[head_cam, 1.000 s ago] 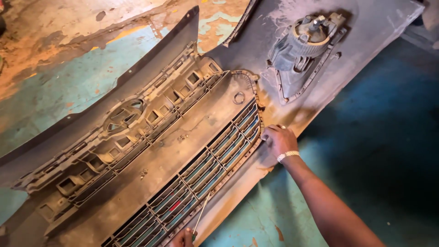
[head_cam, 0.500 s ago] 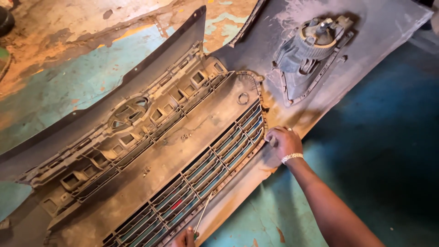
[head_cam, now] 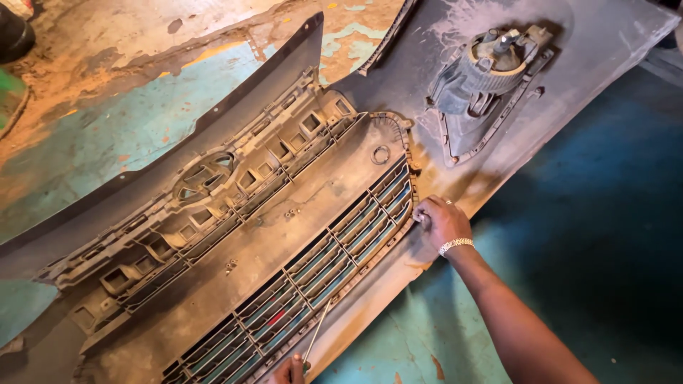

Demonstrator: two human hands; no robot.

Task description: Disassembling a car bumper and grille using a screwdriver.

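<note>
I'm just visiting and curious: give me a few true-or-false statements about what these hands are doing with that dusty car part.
1. The right hand rests at the grille's right end. True.
2. The left hand holds a thin metal rod. True.
3. The bumper hangs on a wall. False: it lies on the painted floor.
4. The right wrist is bare. False: it wears a bracelet.
5. A fog lamp housing sits above the right hand. True.
</note>
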